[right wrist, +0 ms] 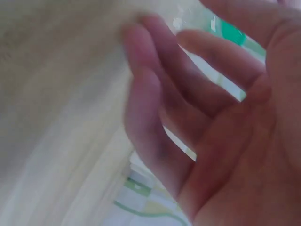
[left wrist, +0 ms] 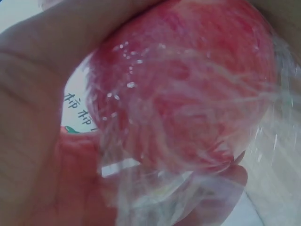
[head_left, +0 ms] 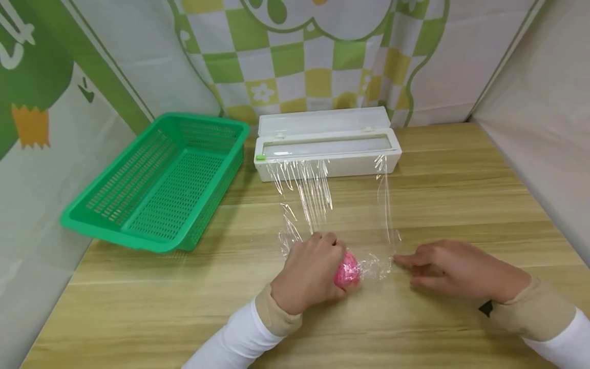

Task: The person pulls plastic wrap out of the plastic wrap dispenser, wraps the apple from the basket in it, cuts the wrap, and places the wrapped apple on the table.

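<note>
In the head view my left hand grips a pinkish-red apple on the table, with clear cling film over it. Close up in the left wrist view, the wrinkled film covers the streaked skin of the apple, and fingers curl around it. A sheet of cling film runs from the white dispenser box to the apple, its loose end bunched at the apple's right. By that end lies my right hand, index fingertip at the film's edge. The right wrist view shows its fingers loosely bent, holding nothing.
A green plastic basket stands on the left of the wooden table. The dispenser's lid is raised, and a small green slider sits at its left end. Behind hangs a checkered cloth.
</note>
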`<state>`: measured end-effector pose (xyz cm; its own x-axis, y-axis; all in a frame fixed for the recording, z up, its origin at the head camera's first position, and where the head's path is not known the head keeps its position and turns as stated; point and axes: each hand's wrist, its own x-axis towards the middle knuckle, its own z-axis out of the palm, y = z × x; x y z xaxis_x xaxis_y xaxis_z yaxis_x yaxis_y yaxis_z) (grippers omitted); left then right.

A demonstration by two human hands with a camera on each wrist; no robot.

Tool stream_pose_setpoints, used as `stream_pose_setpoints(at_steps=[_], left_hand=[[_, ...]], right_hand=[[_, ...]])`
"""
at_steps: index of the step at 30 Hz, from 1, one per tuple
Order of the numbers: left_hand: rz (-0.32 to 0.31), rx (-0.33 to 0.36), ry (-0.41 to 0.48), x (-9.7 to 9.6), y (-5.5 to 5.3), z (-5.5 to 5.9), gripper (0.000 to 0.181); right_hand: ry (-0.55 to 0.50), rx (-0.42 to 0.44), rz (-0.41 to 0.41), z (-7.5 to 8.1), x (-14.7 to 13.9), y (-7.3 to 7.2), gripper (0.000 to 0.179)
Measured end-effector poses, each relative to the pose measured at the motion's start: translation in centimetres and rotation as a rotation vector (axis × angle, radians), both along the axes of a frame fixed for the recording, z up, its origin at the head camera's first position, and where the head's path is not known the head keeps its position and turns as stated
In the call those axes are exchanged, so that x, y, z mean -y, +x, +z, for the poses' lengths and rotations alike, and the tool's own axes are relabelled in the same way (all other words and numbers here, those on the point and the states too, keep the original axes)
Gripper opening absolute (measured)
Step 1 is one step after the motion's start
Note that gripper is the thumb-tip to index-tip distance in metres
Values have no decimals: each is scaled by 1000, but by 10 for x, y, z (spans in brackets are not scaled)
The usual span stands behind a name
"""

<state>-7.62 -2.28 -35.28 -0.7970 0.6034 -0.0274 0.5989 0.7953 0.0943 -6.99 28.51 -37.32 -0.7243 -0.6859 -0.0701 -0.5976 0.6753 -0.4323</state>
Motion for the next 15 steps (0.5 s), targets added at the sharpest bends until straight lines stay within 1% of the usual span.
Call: stream_pose_setpoints(at_steps=[3, 4, 5, 7, 9, 11, 12, 13, 15], left_hand=[[-10, 15, 10, 0, -2, 0, 53], [-15, 16, 15, -1, -3, 0, 53], [-20, 15, 18, -1, -3, -1, 52], [-27, 16, 19, -2, -4, -2, 52], [-31, 21, 17, -2, -5, -3, 53], [-29, 36, 8, -1, -6, -3, 59], [-27, 46, 3, -1, -6, -3, 63], [-26, 56, 0, -1, -7, -4, 66], [-23, 67, 0, -1, -8, -4, 69]], right_hand=[[-65, 171, -24, 9, -7, -3, 38], [-69, 191, -34, 13, -8, -4, 37], [-66, 166, -42, 16, -7, -4, 34], [-67, 15, -48, 20, 2, -1, 30], [-90, -197, -28, 22, 18, 4, 33], [-130, -421, 2, 21, 39, 9, 38], [-150, -509, 23, 18, 49, 11, 42], [-171, -569, 52, 16, 59, 12, 46], [-187, -638, 87, 10, 73, 13, 53]])
